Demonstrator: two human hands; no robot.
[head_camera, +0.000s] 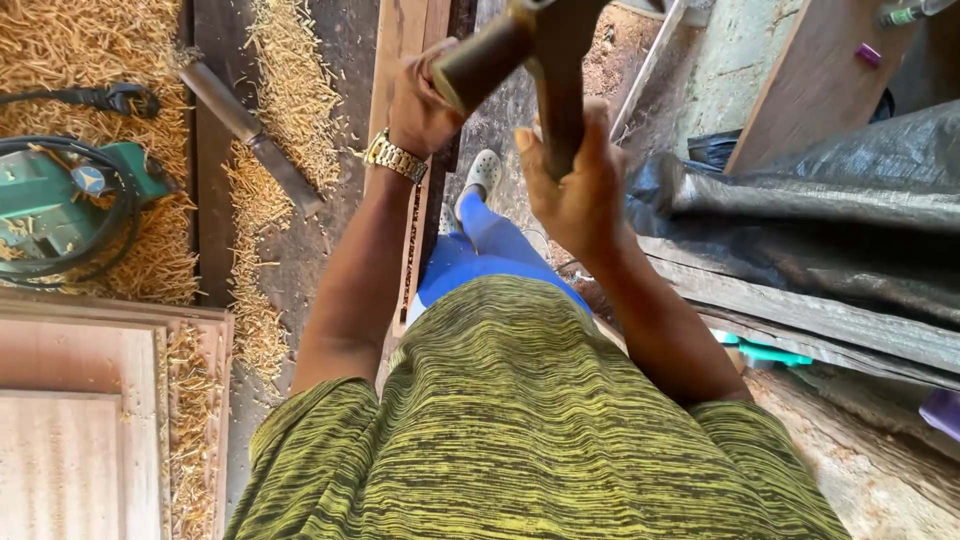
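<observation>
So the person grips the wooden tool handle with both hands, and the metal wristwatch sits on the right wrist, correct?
Not quite. The head view shows both the left hand and the right hand gripping the wooden tool handle, but the metal wristwatch sits on the left wrist, not the right.

Quick count: two hands, left hand (420, 105) and right hand (570, 185), both on one wooden mallet (530, 50). One gold wristwatch (395, 157), one green power tool (60, 200), one chisel (250, 135), one white shoe (483, 172), one black tarp (830, 200).
</observation>
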